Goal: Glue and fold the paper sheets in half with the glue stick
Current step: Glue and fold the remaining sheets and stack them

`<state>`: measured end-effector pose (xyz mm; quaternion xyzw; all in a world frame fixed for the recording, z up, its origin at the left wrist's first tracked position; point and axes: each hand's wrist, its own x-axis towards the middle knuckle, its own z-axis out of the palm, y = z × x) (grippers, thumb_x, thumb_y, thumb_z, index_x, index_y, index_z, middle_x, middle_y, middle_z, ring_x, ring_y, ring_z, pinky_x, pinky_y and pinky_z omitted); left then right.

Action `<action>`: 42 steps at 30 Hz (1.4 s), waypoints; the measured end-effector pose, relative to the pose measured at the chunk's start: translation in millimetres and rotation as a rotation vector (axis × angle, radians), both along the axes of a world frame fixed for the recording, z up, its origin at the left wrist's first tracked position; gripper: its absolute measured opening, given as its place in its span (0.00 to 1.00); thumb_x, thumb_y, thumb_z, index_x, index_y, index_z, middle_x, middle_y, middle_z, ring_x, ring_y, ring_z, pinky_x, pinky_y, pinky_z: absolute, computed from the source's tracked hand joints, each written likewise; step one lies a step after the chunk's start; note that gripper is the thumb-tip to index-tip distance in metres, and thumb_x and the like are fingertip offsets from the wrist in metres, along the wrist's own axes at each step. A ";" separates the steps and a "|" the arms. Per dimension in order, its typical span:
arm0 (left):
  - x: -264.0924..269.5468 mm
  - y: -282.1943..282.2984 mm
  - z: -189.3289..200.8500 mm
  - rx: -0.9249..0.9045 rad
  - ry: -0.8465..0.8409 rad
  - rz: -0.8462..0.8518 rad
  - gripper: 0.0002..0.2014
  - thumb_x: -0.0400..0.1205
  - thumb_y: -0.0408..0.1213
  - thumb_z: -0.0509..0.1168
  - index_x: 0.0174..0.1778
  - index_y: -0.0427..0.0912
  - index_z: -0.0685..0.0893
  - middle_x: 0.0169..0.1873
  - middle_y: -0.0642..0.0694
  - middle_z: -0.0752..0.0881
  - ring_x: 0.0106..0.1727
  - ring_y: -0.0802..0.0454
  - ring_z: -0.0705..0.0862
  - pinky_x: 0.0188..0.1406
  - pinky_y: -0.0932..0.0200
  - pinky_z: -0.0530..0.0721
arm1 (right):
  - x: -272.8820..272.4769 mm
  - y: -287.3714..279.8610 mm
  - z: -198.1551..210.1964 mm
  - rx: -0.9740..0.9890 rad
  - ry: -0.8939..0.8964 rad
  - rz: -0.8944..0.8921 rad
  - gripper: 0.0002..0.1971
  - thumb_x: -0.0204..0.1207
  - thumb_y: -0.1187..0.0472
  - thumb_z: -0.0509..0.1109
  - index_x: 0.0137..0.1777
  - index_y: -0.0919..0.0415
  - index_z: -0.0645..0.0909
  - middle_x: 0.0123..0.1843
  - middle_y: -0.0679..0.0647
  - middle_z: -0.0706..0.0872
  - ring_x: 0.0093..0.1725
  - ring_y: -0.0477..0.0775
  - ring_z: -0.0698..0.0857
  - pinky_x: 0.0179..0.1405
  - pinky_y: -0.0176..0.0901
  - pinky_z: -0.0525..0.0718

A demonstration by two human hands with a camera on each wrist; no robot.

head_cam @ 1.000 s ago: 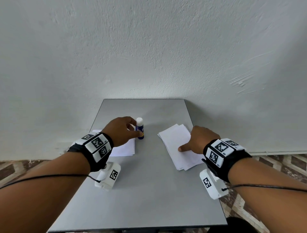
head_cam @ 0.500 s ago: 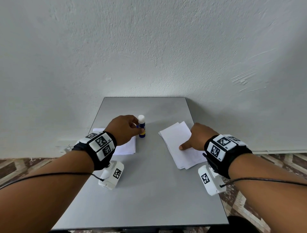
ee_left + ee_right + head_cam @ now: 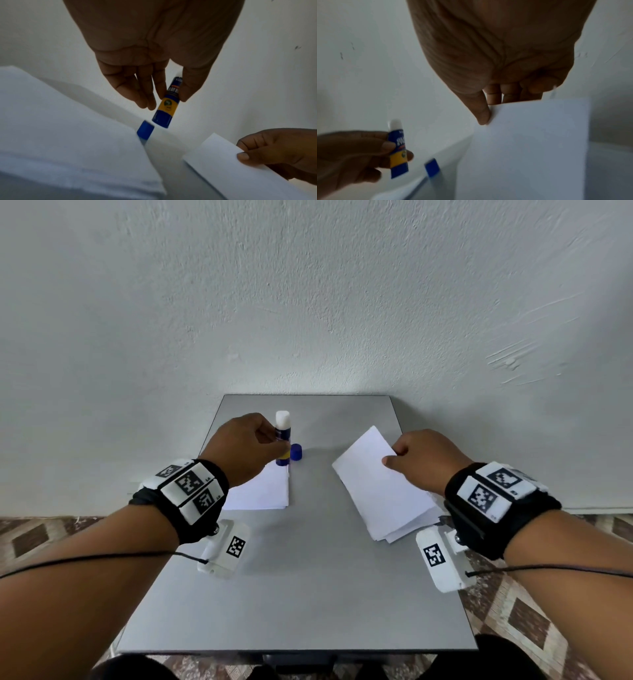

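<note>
left hand: gripping the uncapped glue stick upright, ready to swipe
right hand: pinching the top sheet off the desk's right-edge stack

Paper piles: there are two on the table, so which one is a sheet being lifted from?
The right-hand pile: the right hand pinches its top sheet. The left pile lies flat, untouched.

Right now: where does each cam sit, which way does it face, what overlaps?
Head: worn high, looks forward-down at grey table; both forearms, left hand, right hand.
Left wrist: looks along its fingers pinching glue stick, blue cap below.
Right wrist: looks along its fingers pinching paper sheet.
Shared: both wrist views show stick, cap, sheet, the opposite hand.
</note>
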<state>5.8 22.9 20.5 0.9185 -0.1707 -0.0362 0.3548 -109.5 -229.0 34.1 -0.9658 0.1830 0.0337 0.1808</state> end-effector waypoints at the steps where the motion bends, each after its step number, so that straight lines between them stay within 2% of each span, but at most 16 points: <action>1: -2.5 5.1 5.4 -0.028 -0.008 0.013 0.09 0.76 0.47 0.73 0.47 0.49 0.84 0.41 0.57 0.88 0.41 0.60 0.83 0.33 0.61 0.76 | -7.9 8.3 6.4 0.061 -0.032 0.011 0.16 0.80 0.53 0.70 0.44 0.69 0.85 0.42 0.61 0.87 0.45 0.61 0.86 0.42 0.47 0.79; 4: -10.3 21.1 19.0 -0.143 -0.016 0.026 0.08 0.78 0.49 0.71 0.48 0.50 0.85 0.41 0.54 0.91 0.43 0.55 0.88 0.43 0.54 0.85 | -30.3 36.7 5.2 0.143 -0.006 0.067 0.15 0.76 0.53 0.73 0.46 0.68 0.87 0.43 0.60 0.89 0.44 0.58 0.87 0.43 0.45 0.81; 6: -16.3 30.7 25.1 -0.173 -0.021 0.025 0.07 0.78 0.50 0.71 0.48 0.52 0.87 0.38 0.54 0.92 0.42 0.54 0.90 0.48 0.51 0.87 | -41.3 55.9 -7.5 0.132 0.080 0.113 0.16 0.74 0.54 0.74 0.36 0.68 0.83 0.34 0.59 0.86 0.35 0.57 0.84 0.33 0.44 0.76; 8: -23.3 38.8 28.6 -0.158 -0.028 0.032 0.07 0.78 0.51 0.71 0.48 0.54 0.88 0.36 0.54 0.91 0.41 0.54 0.88 0.44 0.54 0.85 | -48.1 72.9 -24.0 0.139 0.150 0.117 0.17 0.73 0.56 0.73 0.27 0.63 0.74 0.26 0.53 0.77 0.27 0.52 0.76 0.22 0.39 0.67; 11: -35.5 46.7 30.5 -0.129 -0.021 0.032 0.08 0.78 0.52 0.71 0.48 0.55 0.88 0.36 0.53 0.90 0.38 0.52 0.86 0.39 0.55 0.83 | -53.2 89.8 -46.7 0.149 0.171 0.102 0.15 0.74 0.56 0.70 0.30 0.61 0.74 0.29 0.51 0.77 0.33 0.52 0.78 0.24 0.36 0.66; 13: -43.8 48.8 30.6 -0.117 -0.030 0.030 0.07 0.78 0.52 0.72 0.47 0.55 0.89 0.36 0.51 0.89 0.36 0.49 0.85 0.37 0.53 0.84 | -58.0 97.8 -51.0 0.142 0.136 0.085 0.12 0.76 0.51 0.70 0.40 0.59 0.76 0.37 0.50 0.79 0.43 0.55 0.82 0.31 0.37 0.72; 15: -51.4 48.7 28.9 -0.103 -0.043 0.022 0.06 0.77 0.51 0.73 0.45 0.55 0.89 0.32 0.52 0.86 0.27 0.56 0.80 0.28 0.59 0.79 | -67.1 102.2 -48.2 0.052 0.080 0.115 0.17 0.77 0.48 0.69 0.58 0.59 0.75 0.53 0.52 0.79 0.57 0.57 0.81 0.48 0.43 0.78; 17: -58.5 46.4 25.3 -0.087 -0.032 0.008 0.07 0.75 0.51 0.75 0.43 0.55 0.89 0.31 0.54 0.85 0.23 0.61 0.77 0.25 0.65 0.74 | -75.8 102.6 -45.6 -0.134 -0.013 0.275 0.23 0.79 0.50 0.67 0.71 0.58 0.71 0.68 0.53 0.73 0.66 0.58 0.75 0.60 0.49 0.77; 20: -68.4 37.1 18.6 -0.011 -0.026 -0.042 0.09 0.73 0.54 0.75 0.44 0.55 0.89 0.35 0.54 0.88 0.32 0.61 0.83 0.29 0.64 0.76 | -80.3 101.1 -48.0 -0.338 -0.037 0.556 0.23 0.80 0.56 0.64 0.75 0.58 0.73 0.80 0.54 0.66 0.72 0.60 0.70 0.65 0.53 0.74; 24: -79.9 16.9 9.7 0.073 0.004 -0.151 0.08 0.75 0.53 0.73 0.40 0.54 0.87 0.31 0.61 0.88 0.33 0.63 0.84 0.29 0.70 0.74 | -77.0 102.8 -51.9 -0.436 0.071 0.574 0.21 0.80 0.55 0.63 0.72 0.57 0.76 0.76 0.54 0.72 0.68 0.60 0.73 0.63 0.53 0.74; 26: -81.6 6.7 2.2 0.136 0.001 -0.208 0.07 0.77 0.52 0.71 0.39 0.54 0.84 0.37 0.58 0.89 0.36 0.58 0.84 0.34 0.65 0.80 | -75.5 103.3 -52.3 -0.455 0.074 0.569 0.20 0.80 0.54 0.63 0.72 0.56 0.76 0.75 0.55 0.73 0.68 0.61 0.74 0.63 0.54 0.73; 29: -79.4 -6.5 -10.0 0.238 -0.041 -0.253 0.08 0.80 0.49 0.67 0.44 0.49 0.80 0.43 0.54 0.88 0.41 0.54 0.83 0.40 0.61 0.79 | -74.5 102.7 -54.4 -0.468 0.082 0.560 0.21 0.81 0.54 0.63 0.73 0.55 0.76 0.75 0.56 0.73 0.69 0.61 0.74 0.64 0.54 0.72; 31: -78.1 -13.8 -15.3 0.264 -0.072 -0.261 0.10 0.81 0.49 0.66 0.48 0.47 0.81 0.40 0.54 0.85 0.41 0.53 0.82 0.36 0.64 0.77 | -74.5 101.3 -55.3 -0.471 0.065 0.560 0.21 0.80 0.53 0.64 0.72 0.55 0.77 0.73 0.56 0.75 0.67 0.61 0.75 0.63 0.55 0.73; 34: -77.9 -21.6 -20.1 0.256 -0.092 -0.282 0.10 0.81 0.49 0.67 0.48 0.46 0.80 0.35 0.56 0.82 0.37 0.56 0.81 0.32 0.66 0.73 | -75.4 99.2 -55.8 -0.464 0.047 0.562 0.19 0.80 0.52 0.63 0.70 0.55 0.78 0.72 0.56 0.76 0.65 0.61 0.76 0.61 0.55 0.73; 39: -76.9 -26.4 -24.8 0.281 -0.141 -0.328 0.10 0.80 0.50 0.66 0.46 0.48 0.79 0.35 0.56 0.82 0.39 0.53 0.83 0.37 0.62 0.78 | -75.0 100.1 -56.0 -0.481 0.034 0.566 0.18 0.80 0.53 0.64 0.68 0.56 0.79 0.71 0.56 0.77 0.65 0.61 0.76 0.60 0.56 0.73; 42: -75.3 -23.6 -22.3 0.333 -0.153 -0.353 0.11 0.80 0.53 0.66 0.47 0.49 0.78 0.37 0.54 0.84 0.40 0.52 0.83 0.42 0.55 0.83 | -74.8 101.8 -53.9 -0.478 0.039 0.562 0.18 0.80 0.53 0.64 0.68 0.56 0.79 0.71 0.56 0.77 0.64 0.60 0.76 0.60 0.56 0.72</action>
